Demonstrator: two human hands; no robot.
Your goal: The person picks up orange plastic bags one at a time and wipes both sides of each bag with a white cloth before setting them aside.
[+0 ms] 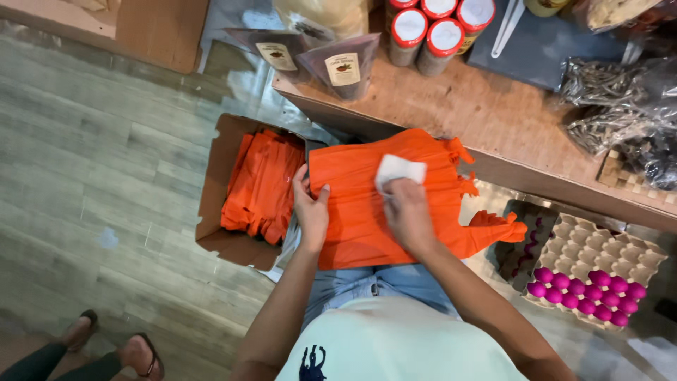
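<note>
Right hand [407, 212] fingers grip a white cloth [399, 171] on pleated orange bags [367, 212]; left hand [310, 210] fingers flat

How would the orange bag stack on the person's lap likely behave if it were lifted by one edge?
The orange bag stack would probably flop and sag: its handles already droop and crinkle past the right side. It looks thin and light, likely plastic. The layers may slide apart, which may be why the left hand presses its edge while the right hand holds a white cloth on top.
</note>
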